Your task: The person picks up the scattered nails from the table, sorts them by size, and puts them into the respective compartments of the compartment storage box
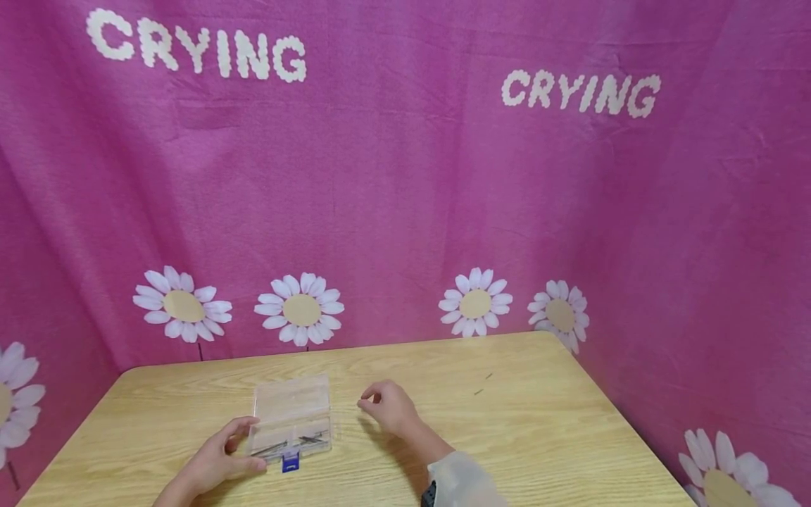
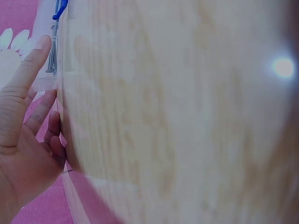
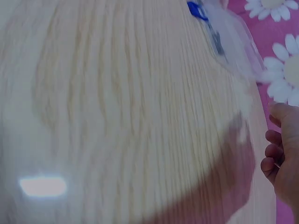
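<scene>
A clear plastic box [image 1: 331, 438] stands on the table with its lid [image 1: 291, 398] folded back. Inside its compartments lie several grey metal nails [image 1: 270, 449], and a blue latch [image 1: 290, 462] hangs at the front. My left hand [image 1: 218, 456] holds the box's left side, thumb along the front corner and a finger at the far edge. To the right of the box, above the table, is my right hand [image 1: 391, 408], thumb and index tips close together and the other fingers curled. I cannot tell whether something thin is between those tips.
Two small thin metal pieces, one nearer [image 1: 478, 391] and one farther [image 1: 488, 376], lie on the wooden table [image 1: 545, 436] right of my right hand. A pink curtain [image 1: 393, 176] with daisies and lettering hangs behind the table's back edge and along its sides.
</scene>
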Tool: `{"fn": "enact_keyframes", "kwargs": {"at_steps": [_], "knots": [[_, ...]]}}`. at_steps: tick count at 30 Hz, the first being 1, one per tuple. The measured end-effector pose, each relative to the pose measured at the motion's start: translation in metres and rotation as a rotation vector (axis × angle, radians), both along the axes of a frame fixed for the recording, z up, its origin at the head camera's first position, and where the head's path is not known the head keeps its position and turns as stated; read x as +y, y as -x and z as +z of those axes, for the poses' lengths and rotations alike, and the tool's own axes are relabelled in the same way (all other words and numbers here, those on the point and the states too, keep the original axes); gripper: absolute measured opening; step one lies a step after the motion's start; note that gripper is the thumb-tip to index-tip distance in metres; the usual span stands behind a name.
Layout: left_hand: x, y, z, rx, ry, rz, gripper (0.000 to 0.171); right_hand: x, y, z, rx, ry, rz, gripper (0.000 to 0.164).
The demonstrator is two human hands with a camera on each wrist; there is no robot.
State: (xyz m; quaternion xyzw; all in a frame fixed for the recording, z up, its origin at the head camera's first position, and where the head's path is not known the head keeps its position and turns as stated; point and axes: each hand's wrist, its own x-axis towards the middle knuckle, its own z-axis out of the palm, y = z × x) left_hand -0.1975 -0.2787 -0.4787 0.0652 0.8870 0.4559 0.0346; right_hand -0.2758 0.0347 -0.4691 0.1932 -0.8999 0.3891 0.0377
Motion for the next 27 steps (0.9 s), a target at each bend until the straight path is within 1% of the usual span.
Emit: {"fn": "enact_keyframes", "kwargs": {"at_steps": [5, 11, 20, 23, 27], "knots": [[0.000, 0.000, 0.000, 0.010, 0.006, -0.004, 0.074, 0.022, 0.010, -0.004, 0.045, -0.009, -0.035, 0.017], [0.000, 0.000, -0.002, 0.014, 0.012, 0.001, 0.074, 0.049, 0.015, -0.007, 0.048, -0.008, -0.052, 0.018], [0.000, 0.000, -0.002, 0.011, 0.017, 0.010, 0.074, 0.091, 0.023, -0.009, 0.024, 0.011, -0.139, 0.019], [0.000, 0.000, -0.002, -0.003, 0.015, 0.008, 0.075, 0.105, 0.023, -0.010, -0.001, 0.011, -0.178, 0.019], [0.000, 0.000, 0.000, -0.016, 0.015, 0.006, 0.074, 0.122, 0.022, -0.009, -0.050, 0.040, -0.224, 0.019]]}}
